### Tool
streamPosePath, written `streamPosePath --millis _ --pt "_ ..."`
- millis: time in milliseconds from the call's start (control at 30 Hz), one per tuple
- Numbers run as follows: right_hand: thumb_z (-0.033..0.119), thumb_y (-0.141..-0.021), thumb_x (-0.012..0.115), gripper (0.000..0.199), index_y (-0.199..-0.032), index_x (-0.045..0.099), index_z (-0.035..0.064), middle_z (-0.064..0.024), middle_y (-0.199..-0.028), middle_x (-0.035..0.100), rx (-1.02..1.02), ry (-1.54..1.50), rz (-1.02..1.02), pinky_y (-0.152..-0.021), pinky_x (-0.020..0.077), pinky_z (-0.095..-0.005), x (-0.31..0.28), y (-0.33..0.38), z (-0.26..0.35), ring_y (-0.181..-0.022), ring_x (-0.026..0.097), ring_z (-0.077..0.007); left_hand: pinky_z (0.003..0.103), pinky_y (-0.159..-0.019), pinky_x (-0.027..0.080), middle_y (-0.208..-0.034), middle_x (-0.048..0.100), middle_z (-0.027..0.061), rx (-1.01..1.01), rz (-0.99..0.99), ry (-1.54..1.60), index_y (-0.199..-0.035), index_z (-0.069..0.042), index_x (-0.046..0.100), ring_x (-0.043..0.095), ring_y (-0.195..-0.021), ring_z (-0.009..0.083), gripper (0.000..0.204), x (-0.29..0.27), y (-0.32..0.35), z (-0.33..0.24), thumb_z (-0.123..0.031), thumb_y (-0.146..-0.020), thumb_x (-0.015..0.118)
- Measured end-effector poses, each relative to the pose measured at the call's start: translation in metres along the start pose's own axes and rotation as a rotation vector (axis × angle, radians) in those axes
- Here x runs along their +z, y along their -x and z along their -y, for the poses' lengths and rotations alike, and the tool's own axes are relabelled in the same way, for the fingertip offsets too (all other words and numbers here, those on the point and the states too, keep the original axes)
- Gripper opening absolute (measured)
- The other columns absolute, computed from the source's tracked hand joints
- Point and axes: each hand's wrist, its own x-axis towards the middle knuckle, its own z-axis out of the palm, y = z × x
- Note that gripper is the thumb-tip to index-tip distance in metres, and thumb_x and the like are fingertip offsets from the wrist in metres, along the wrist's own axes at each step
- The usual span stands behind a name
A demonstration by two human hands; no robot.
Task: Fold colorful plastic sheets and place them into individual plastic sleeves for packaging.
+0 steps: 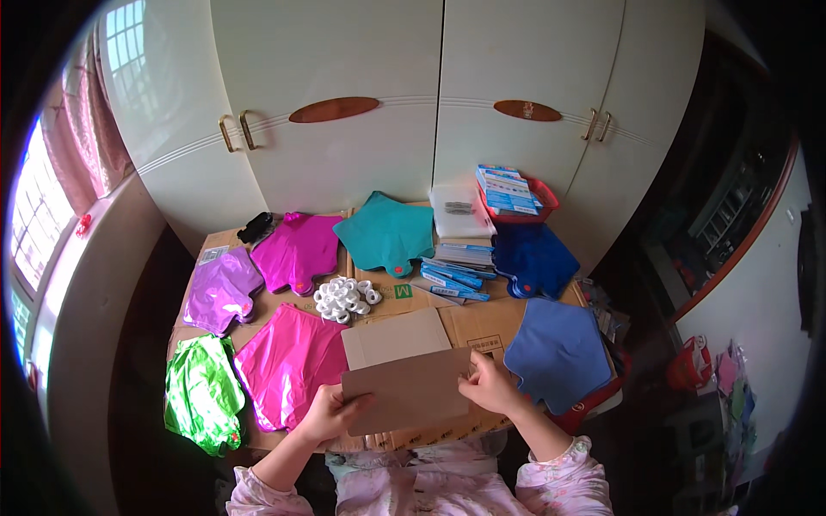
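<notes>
A stiff grey-brown cardboard sheet [413,391] is held tilted over the near edge of the table. My left hand [331,414] grips its left edge, thumb on top. At the upper right edge, my right hand [493,383] pinches it between thumb and fingers. Just behind it lies a paler cardboard panel [396,335]; I cannot tell whether the two are joined. White ribbon rolls [342,297] are heaped beyond the panel. To my left lies a hot-pink, flat star-shaped foil piece [292,361], and to my right a dull blue one [557,354].
More flat star shapes lie around: green foil [203,391], lilac [222,288], magenta [297,249], teal [385,232] and dark blue [538,258]. Thin blue-white packs [452,277] lie below a stack of clear bags [460,213]. A red basket [544,199] stands near the cabinet doors [331,60].
</notes>
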Motion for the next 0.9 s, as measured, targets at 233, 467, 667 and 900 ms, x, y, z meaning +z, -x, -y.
streamPosePath --millis 233,467,667,900 --pt "-0.005 -0.08 0.052 0.03 -0.11 0.052 0.0008 -0.0027 -0.1 0.06 0.13 -0.606 0.132 -0.071 0.0467 -0.0245 0.01 0.007 -0.019 -0.085 0.059 -0.0081 0.022 -0.072 0.047 -0.092 0.064 -0.0015 -0.079 0.003 0.13 -0.107 0.003 0.061 0.053 -0.083 0.0038 0.02 0.009 0.004 0.012 -0.008 -0.092 0.057" --pt "-0.009 -0.081 0.047 0.036 -0.116 0.05 -0.0004 -0.0036 -0.105 0.059 0.194 -0.75 0.251 -0.082 0.0443 -0.0238 -0.003 0.008 -0.001 -0.096 0.056 -0.0094 0.022 -0.073 0.047 -0.093 0.064 -0.0016 -0.074 -0.019 0.133 -0.108 0.002 0.061 0.054 -0.084 0.0042 0.019 0.009 0.005 0.014 -0.009 -0.093 0.056" --pt "-0.004 -0.083 0.048 0.027 -0.11 0.053 0.001 -0.0048 -0.091 0.062 0.12 -0.673 0.188 -0.07 0.0463 -0.025 0.001 0.008 -0.006 -0.08 0.059 -0.0123 0.022 -0.072 0.047 -0.091 0.063 -0.0023 -0.046 -0.011 0.128 -0.107 0.002 0.061 0.054 -0.082 0.0045 0.019 0.006 0.005 0.017 -0.009 -0.093 0.056" --pt "-0.004 -0.079 0.048 0.017 -0.094 0.051 -0.0002 -0.0113 -0.068 0.053 -0.097 0.092 -0.234 -0.053 0.0413 -0.0276 0.015 0.01 -0.016 -0.059 0.054 -0.0141 0.022 -0.062 0.046 -0.076 0.063 0.0012 0.131 -0.048 -0.106 -0.101 0.002 0.063 0.052 -0.071 0.0038 0.015 0.021 0.011 0.022 -0.004 -0.089 0.057"
